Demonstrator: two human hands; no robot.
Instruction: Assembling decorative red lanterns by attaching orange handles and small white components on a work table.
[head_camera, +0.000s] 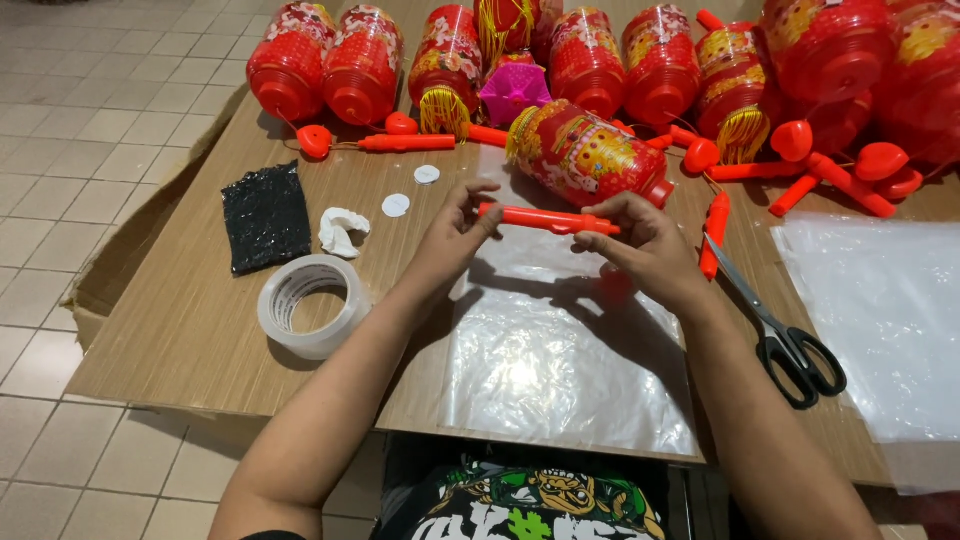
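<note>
The orange stick (548, 219) was held level over the clear sheet (560, 350), its long way running left to right. One end was pinched by the left hand (455, 235), the other by the right hand (645, 240).

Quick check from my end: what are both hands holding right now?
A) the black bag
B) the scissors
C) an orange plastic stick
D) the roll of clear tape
C: the left hand and right hand each pinch one end of the orange plastic stick, held level above the clear plastic sheet; the scissors and tape roll lie untouched on the board.
</note>
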